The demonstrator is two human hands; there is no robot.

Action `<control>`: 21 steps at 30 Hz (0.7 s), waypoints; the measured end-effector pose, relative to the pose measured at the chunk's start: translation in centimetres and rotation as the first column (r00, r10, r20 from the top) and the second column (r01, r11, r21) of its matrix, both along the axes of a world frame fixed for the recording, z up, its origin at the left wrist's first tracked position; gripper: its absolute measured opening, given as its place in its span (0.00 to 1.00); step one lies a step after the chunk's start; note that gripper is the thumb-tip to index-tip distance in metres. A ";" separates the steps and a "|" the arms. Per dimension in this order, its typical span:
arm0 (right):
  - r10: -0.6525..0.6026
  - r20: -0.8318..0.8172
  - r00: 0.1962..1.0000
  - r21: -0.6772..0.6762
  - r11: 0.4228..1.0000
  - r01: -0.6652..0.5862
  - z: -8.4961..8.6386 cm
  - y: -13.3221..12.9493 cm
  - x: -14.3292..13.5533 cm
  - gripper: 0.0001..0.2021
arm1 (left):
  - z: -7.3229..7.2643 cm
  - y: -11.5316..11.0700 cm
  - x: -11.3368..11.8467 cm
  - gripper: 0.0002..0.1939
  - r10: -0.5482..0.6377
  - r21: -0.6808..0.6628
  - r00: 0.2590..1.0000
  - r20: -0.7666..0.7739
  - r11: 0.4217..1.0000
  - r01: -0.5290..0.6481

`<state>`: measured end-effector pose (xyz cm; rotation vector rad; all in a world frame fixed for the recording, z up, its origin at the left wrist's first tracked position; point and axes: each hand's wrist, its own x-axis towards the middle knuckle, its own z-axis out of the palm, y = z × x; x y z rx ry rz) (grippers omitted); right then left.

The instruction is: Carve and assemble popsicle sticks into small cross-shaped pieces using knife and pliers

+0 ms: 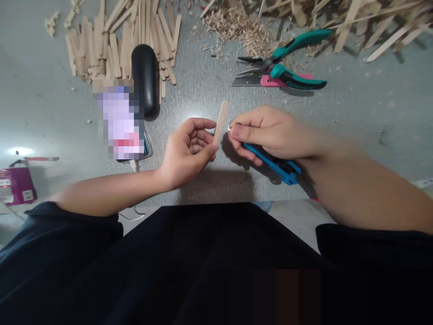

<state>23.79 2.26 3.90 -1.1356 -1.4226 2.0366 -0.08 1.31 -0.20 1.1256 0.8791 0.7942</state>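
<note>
Nearest to the camera is the dark shirt [176, 262] of the person, and it fills the lower part of the view. Beyond the left hand [184, 158] lies a black case [145, 76]; it looks closed, so I cannot tell what is in it. The left hand is grasping one wooden stick [221, 122] by its lower end, between thumb and index finger, and the other fingers are curled loosely. The free end of the stick rises above this grip, tilted a little to the right. The right hand [260, 135] is clenched around a blue knife [267, 163], with the thumb pressed near its front end; the stick is just beside this grip, on its left, and a small gap is between them. On the left of the left hand is a phone [122, 124], its screen blurred, with a cable [134, 165] plugged in. Beyond both grips, a pile of sticks [115, 49] and wood shavings [237, 29] lie on the grey table [189, 92]. Beyond the right hand, green pliers [269, 62] rest partly over a pink knife [267, 81]. Far left of the grips is a purple socket box [27, 180]
</note>
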 end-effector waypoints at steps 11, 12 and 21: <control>-0.168 0.106 0.980 0.020 0.986 0.167 -0.3 -0.3 -1.0 0.32 | -0.1 0.2 0.7 0.15 0.112 -0.045 0.993 0.043 0.993 -0.110; -0.181 0.109 0.977 0.030 0.983 0.179 -0.4 -0.2 -1.1 0.33 | -0.2 0.2 0.7 0.14 0.111 -0.040 0.993 0.045 0.993 -0.109; -0.273 0.043 0.961 0.128 0.955 0.266 -0.7 -0.6 -2.0 0.22 | -0.3 0.3 0.9 0.11 0.160 0.002 0.987 0.015 0.987 -0.160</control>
